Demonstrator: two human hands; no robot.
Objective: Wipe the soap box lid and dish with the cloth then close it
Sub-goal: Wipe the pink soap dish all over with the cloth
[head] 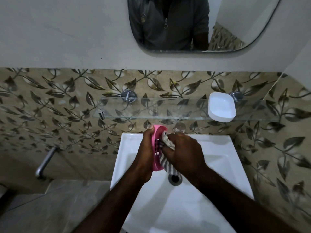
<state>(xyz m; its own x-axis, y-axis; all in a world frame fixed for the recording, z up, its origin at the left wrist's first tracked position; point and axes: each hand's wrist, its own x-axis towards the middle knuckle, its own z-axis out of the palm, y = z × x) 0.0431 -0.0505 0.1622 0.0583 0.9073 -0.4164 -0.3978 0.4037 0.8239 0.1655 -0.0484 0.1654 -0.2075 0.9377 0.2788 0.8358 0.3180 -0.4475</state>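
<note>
Over the white sink (218, 148), my left hand (146, 148) grips a pink slotted soap dish (158, 145), tilted on its edge with its hollow side facing right. My right hand (183, 150) holds a grey and white striped cloth (165, 161) bunched against the inside of the dish. One end of the cloth hangs down towards the drain (175, 178). The white soap box lid (221, 106) lies on the right part of the glass shelf (151, 108), apart from both hands.
The glass shelf is fixed to the leaf-patterned tiled wall above the sink. A tap (179, 127) stands behind my hands. A metal pipe (45, 162) sticks out of the wall at the left. A mirror (193, 24) hangs above.
</note>
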